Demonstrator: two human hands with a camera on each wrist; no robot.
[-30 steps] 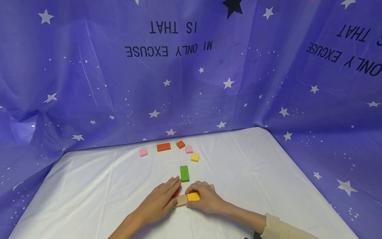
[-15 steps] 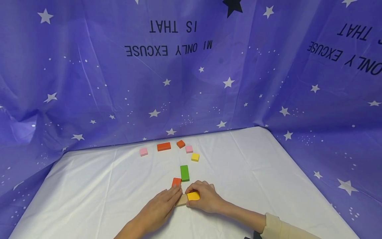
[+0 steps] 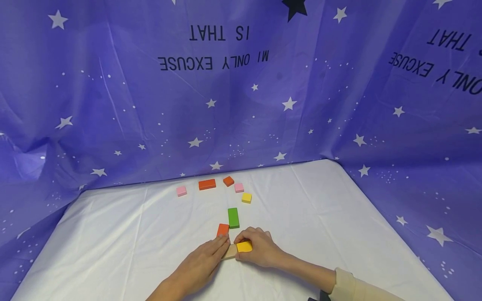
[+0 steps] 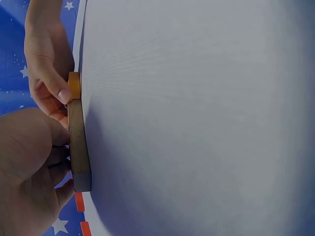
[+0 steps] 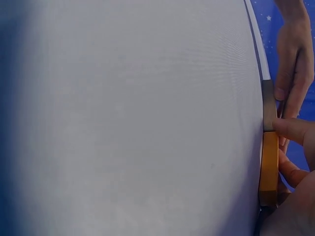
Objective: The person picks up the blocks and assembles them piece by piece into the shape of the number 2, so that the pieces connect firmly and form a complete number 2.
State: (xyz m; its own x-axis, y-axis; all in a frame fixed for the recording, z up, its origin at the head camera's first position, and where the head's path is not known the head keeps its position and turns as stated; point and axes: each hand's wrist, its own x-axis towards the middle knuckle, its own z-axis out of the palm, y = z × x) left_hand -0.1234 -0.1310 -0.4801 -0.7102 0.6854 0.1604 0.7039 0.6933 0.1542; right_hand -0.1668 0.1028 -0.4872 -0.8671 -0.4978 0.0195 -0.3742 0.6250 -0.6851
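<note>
A natural wood block (image 3: 230,251) and an orange-yellow block (image 3: 244,246) lie end to end on the white cloth. My left hand (image 3: 201,264) lies along the wood block's left part, covering it, its fingers fairly straight and the fingertips at a red-orange block (image 3: 222,229). In the left wrist view, the left thumb touches the wood block's edge (image 4: 78,142). My right hand (image 3: 260,248) pinches the yellow block near where it meets the wood one, thumb on the near side and fingers on the far side. The palm hides the yellow block's right end.
A green block (image 3: 233,218) stands just beyond the hands, its corner near the red-orange block. Farther back are a yellow block (image 3: 246,198), pink blocks (image 3: 181,191) and red-orange blocks (image 3: 207,184). A purple starred cloth (image 3: 241,104) hangs behind the white-covered table (image 3: 320,225).
My left hand has slid slightly right and nearer, its thumb drawn in beside the fingers, uncovering more of the red-orange block. The right hand stays in place on the yellow block.
</note>
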